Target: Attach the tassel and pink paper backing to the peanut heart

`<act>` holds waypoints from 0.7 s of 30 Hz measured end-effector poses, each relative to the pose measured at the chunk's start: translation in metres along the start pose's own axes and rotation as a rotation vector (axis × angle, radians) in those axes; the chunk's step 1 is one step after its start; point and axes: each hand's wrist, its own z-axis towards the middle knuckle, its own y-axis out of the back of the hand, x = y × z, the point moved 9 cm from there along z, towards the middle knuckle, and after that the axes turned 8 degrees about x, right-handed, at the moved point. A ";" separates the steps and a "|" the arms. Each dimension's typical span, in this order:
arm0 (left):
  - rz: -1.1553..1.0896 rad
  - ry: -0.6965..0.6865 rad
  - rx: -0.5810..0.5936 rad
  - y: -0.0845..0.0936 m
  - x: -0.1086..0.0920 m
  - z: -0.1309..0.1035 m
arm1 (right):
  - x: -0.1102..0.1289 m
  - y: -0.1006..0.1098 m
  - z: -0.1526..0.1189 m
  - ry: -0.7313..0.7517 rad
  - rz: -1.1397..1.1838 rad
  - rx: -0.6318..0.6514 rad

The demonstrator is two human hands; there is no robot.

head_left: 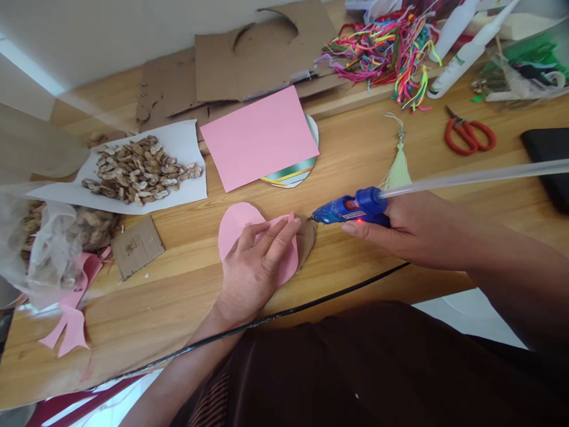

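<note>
A pink paper cutout with rounded lobes lies over a brown cardboard cutout. My left hand holds the paper's right part folded back, fingertips closed on its edge, so that some cardboard shows. My right hand is wrapped round a blue hot glue gun with a red light lit. The gun's tip points left, at the cardboard's upper right edge; whether it touches cannot be told. From the gun's back a long translucent glue stick runs to the right.
Behind lie a pink sheet, peanut shells on white paper, and cardboard. Red-handled scissors, a pale tassel and colourful cords are at right. A black cable crosses the front edge.
</note>
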 end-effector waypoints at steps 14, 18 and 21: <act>0.032 -0.021 0.068 -0.005 -0.001 0.001 | 0.002 0.000 -0.003 -0.025 0.019 0.013; 0.041 -0.046 0.085 -0.004 -0.005 0.004 | 0.002 -0.002 -0.003 -0.024 0.011 0.018; 0.069 -0.046 0.081 -0.003 -0.005 0.005 | 0.002 -0.004 -0.005 -0.042 0.005 0.025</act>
